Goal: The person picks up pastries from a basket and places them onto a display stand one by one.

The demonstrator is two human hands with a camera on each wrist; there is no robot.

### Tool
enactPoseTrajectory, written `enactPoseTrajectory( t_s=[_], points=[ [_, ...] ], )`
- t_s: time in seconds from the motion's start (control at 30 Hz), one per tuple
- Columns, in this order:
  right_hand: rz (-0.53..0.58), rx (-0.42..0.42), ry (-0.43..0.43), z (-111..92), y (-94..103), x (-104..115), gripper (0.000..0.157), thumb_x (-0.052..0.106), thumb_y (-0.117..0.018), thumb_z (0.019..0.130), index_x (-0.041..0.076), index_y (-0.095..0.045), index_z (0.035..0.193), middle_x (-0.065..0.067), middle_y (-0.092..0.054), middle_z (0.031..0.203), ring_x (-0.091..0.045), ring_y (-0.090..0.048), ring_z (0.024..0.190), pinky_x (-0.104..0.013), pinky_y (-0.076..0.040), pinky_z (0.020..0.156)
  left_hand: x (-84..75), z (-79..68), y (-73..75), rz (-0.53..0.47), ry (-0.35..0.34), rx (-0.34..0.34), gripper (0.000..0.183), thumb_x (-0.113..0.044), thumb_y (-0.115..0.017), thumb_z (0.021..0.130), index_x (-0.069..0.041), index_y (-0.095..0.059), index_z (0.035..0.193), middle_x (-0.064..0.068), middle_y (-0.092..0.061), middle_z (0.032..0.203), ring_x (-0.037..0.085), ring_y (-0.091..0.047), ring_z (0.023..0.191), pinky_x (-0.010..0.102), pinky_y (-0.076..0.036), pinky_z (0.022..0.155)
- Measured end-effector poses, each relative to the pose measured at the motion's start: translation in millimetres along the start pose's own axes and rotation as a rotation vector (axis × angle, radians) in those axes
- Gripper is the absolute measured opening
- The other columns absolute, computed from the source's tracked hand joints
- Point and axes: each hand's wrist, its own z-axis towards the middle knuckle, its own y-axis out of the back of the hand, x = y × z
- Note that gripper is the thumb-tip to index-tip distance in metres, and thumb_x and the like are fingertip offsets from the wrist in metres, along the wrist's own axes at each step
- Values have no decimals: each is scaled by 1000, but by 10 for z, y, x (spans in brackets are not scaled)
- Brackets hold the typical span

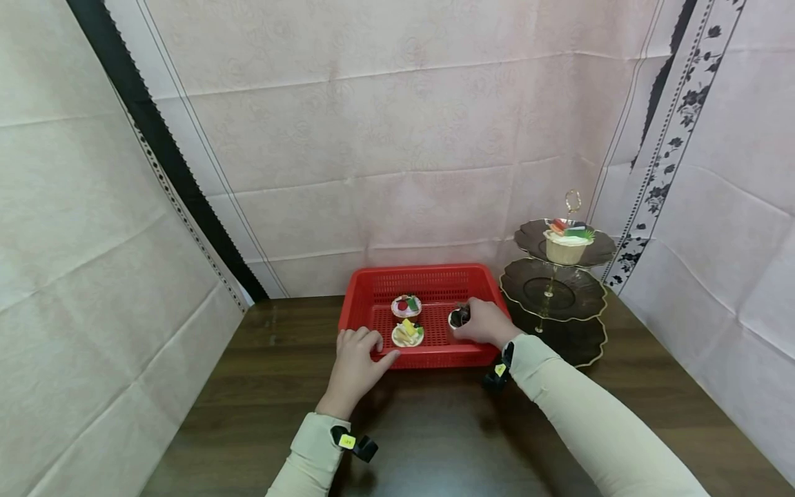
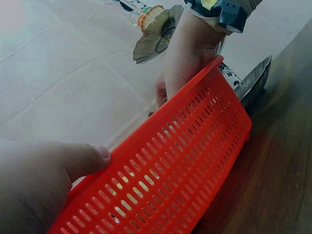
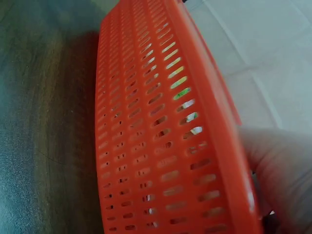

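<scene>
In the head view my right hand (image 1: 487,323) reaches into the right side of a red plastic basket (image 1: 422,357) and pinches a dark-topped cupcake (image 1: 458,317) in a pale cup. My left hand (image 1: 357,362) rests on the basket's front left corner, its thumb along the front rim. Inside the basket, left of my right hand, sit a cupcake with yellow fruit pieces (image 1: 407,333) and one with red and green topping (image 1: 406,306). The left wrist view shows the thumb (image 2: 90,160) touching the rim. In the right wrist view the basket wall (image 3: 161,117) hides the cupcakes' lower parts.
A dark, gold-edged three-tier stand (image 1: 555,288) is to the right of the basket, close to my right wrist. A cupcake (image 1: 566,247) with colourful topping sits on its top tier. Pale cloth (image 1: 373,138) hangs behind the wooden table (image 1: 261,386) and along both sides.
</scene>
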Motion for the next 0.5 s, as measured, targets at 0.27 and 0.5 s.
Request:
enactPoseTrajectory(
  t_s=[0.27,0.5],
  points=[
    [26,-115,60,-92,179,-1,52,39,-78,77,9,-55,113,-7,-66,96,-23,-59,84,-36,-49,74,0,2,-1,2,7,3,41,-41,-84,82,-20,-49,74,-6,-45,75,18,-42,81,47,-34,88],
    [79,-154,73,-195,384,-14,56,46,-78,80,8,-55,114,-9,-67,100,-24,-60,86,-37,-51,74,-21,1,13,-4,16,11,41,-40,-84,82,-20,-50,74,-6,-46,75,18,-43,81,48,-34,90]
  ],
)
